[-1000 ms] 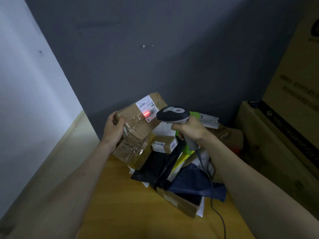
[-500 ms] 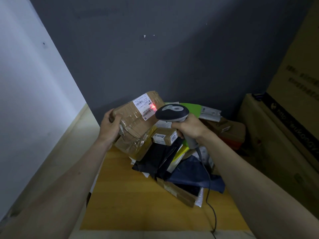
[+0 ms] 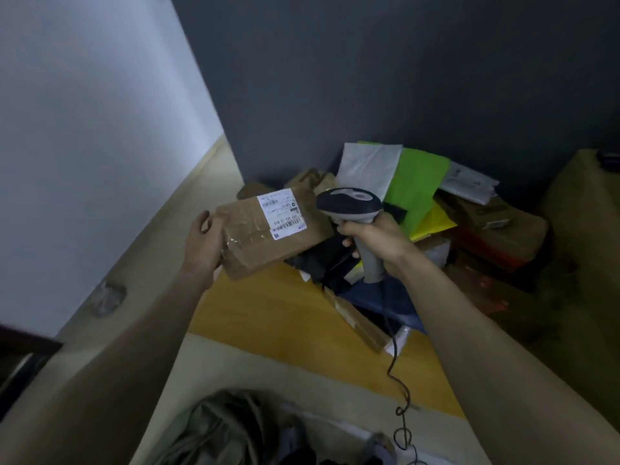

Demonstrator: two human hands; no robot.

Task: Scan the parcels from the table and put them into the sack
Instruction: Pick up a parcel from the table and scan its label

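The left hand (image 3: 204,241) holds a brown cardboard parcel (image 3: 268,233) by its near left end, lifted clear of the tabletop (image 3: 268,317) with its white shipping label (image 3: 281,211) turned up toward the camera. That tilt looks chosen so the barcode faces the reader. The left fingers (image 3: 201,223) curl loosely round the box's edge, thumb side on top and the rest underneath, mostly hidden by the box; it is a cradling hold more than a tight pinch.

The right hand (image 3: 372,238) grips the grey handle of a corded barcode scanner (image 3: 350,203), all fingers wrapped closed round it, the dark head pointing left toward the label and sitting just right of the parcel's far corner. No red beam shows on the label, so I judge the read is done or not being triggered. The scanner's cable (image 3: 396,364) hangs down from below the right fingers toward the floor.

Behind and to the right of both hands lies the heap of unscanned parcels (image 3: 419,196): white, green and yellow mailers, dark bags, more brown boxes. Below the left forearm, at the bottom edge, a crumpled olive fabric mouth, likely the sack (image 3: 228,427), waits on the floor, well apart from the held parcel.
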